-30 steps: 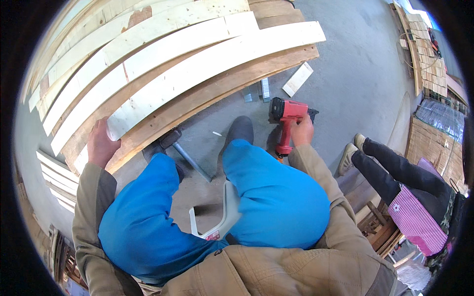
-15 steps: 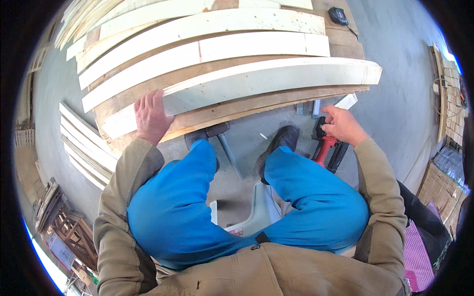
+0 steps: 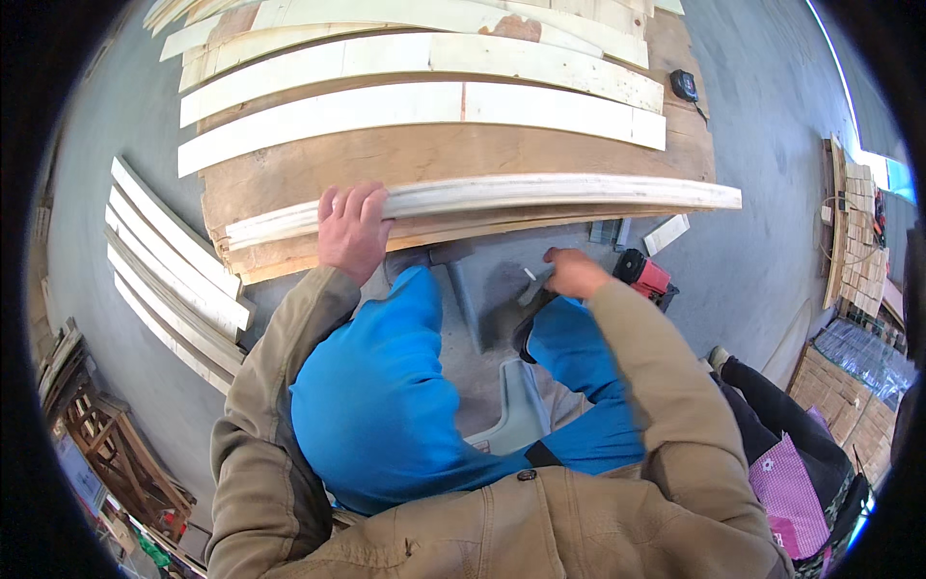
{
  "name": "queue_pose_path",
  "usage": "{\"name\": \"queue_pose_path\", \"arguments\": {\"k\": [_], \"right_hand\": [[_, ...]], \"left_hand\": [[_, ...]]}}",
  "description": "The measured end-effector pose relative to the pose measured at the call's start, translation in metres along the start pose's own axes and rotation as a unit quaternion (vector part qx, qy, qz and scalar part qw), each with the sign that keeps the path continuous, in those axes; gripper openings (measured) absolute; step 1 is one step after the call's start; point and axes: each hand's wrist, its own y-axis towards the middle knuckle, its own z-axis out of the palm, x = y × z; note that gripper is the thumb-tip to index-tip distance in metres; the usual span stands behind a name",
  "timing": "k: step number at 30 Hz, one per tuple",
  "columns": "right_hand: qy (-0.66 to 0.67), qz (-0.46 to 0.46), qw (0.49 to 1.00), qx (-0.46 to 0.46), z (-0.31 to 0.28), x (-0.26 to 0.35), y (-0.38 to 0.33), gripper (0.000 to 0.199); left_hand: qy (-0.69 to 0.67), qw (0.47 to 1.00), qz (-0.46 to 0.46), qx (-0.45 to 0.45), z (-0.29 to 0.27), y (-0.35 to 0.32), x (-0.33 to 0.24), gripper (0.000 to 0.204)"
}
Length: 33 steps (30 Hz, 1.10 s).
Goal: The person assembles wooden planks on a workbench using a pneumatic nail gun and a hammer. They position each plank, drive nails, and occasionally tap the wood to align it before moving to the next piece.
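Holds a long pale board [image 3: 569, 192], perhaps two pressed together, with the left hand [image 3: 353, 230], near its left end. Grips firmly, it seems, with fingers bent over the top, maybe to stop any tipping. Rests it along the near side of a big brown sheet [image 3: 386, 154], likely for easy reach. Hangs the right hand [image 3: 576, 273] over the floor [image 3: 752, 183] with fingers partly curled; cannot tell whether gripping anything. Has a red nail gun [image 3: 650, 275] just past that hand, untouched, maybe for a quick grab. Has a hammer [image 3: 465, 304] lying between the legs, and more white strips [image 3: 386, 108] spread farther back, likely out of the way.
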Motion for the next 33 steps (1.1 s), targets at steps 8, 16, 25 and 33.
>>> {"name": "queue_pose_path", "arguments": {"k": [8, 16, 25, 33], "right_hand": [[0.094, 0.077, 0.992, -0.019, 0.097, 0.073, 0.051, 0.061], [0.132, 0.145, 0.98, -0.003, 0.126, 0.121, 0.077, 0.057], [0.161, 0.179, 0.97, 0.035, 0.124, 0.135, 0.082, 0.057], [0.176, 0.135, 0.975, 0.011, 0.147, 0.121, 0.093, 0.046]], "left_hand": [[-0.041, 0.998, -0.041, 0.029, -0.011, 0.0, 0.009, 0.085], [0.084, 0.989, -0.093, 0.084, -0.05, -0.015, 0.066, 0.092], [0.069, 0.978, -0.111, 0.163, -0.058, -0.018, 0.093, 0.057], [0.077, 0.982, -0.1, 0.143, -0.054, -0.024, 0.094, 0.051]]}}
